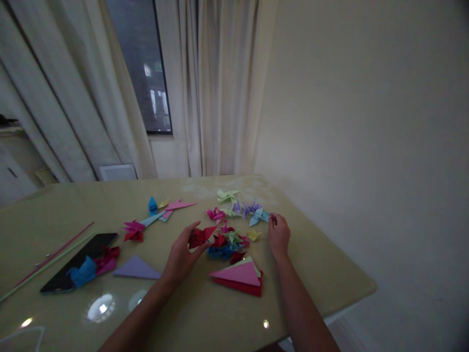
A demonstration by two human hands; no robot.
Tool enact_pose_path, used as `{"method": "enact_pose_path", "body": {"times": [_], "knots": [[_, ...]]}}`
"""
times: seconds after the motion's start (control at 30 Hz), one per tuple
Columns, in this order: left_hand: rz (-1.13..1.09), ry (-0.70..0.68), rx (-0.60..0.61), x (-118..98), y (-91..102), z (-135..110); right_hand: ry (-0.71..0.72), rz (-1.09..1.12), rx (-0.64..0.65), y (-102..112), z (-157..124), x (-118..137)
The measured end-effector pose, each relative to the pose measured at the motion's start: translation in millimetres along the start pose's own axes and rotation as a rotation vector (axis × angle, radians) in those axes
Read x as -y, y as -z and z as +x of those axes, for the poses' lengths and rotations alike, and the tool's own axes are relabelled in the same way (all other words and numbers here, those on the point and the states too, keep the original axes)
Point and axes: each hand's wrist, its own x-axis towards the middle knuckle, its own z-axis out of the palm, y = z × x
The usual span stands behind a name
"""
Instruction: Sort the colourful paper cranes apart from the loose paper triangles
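My left hand (182, 255) is near the table's middle and pinches a red folded paper flower (200, 236) between thumb and fingers. My right hand (279, 235) rests further right with its fingers curled beside a light blue and purple paper flower (257, 214); whether it grips anything I cannot make out. Between the hands lies a heap of small folded flowers (227, 244) in red, blue, green and pink. A stack of folded paper triangles (240, 276), pink over red, lies just in front of the heap.
A purple paper triangle (136, 268) lies left of my left hand. A dark tablet (78, 267) with blue and magenta flowers on it sits at the left, beside thin pink and green sticks (54, 254). More paper shapes (161, 211) lie further back. The glossy table's edge (351, 298) runs along the right.
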Motion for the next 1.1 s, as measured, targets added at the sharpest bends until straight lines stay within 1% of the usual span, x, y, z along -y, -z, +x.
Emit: {"method": "enact_pose_path", "body": {"times": [0.1,0.17,0.2,0.23,0.33,0.37,0.4,0.47,0.53,0.67,0.77,0.87,0.93,1.03,1.1], "knots": [[-0.024,0.032,0.002,-4,-2.3,-2,0.052,0.035,0.016,4,-3,18],[-0.054,0.011,0.01,-6,-5.5,-4,0.096,0.123,0.077,8,-12,37],[-0.064,-0.011,0.02,-7,-7.5,-6,0.108,0.191,0.139,9,-18,48],[-0.068,-0.035,0.035,-8,-9.5,-7,0.107,0.273,0.23,10,-26,59],[-0.061,-0.105,0.105,-16,-15.1,-14,0.101,0.502,0.584,8,-47,87],[-0.059,-0.124,0.133,-19,-16.6,-16,0.107,0.561,0.682,6,-53,93],[-0.058,-0.141,0.16,-21,-17.9,-18,0.118,0.607,0.758,4,-57,98],[-0.055,-0.168,0.206,-24,-20.2,-21,0.134,0.66,0.842,2,-62,104],[-0.038,-0.182,0.231,-24,-21.8,-23,0.144,0.68,0.867,3,-62,106],[0.01,-0.188,0.225,-19,-22.7,-24,0.181,0.697,0.878,8,-61,107],[0.012,-0.149,0.232,-15,-22.2,-25,0.244,0.694,0.859,10,-59,108],[0.011,-0.095,0.262,-13,-22.6,-27,0.276,0.683,0.828,9,-59,108],[0.021,-0.09,0.286,-12,-23.0,-28,0.276,0.669,0.813,8,-59,108],[0.069,-0.136,0.301,-14,-19.4,-24,0.244,0.647,0.799,7,-60,107],[0.17,-0.161,0.264,-12,-10.5,-15,0.184,0.64,0.751,6,-60,106]]}}
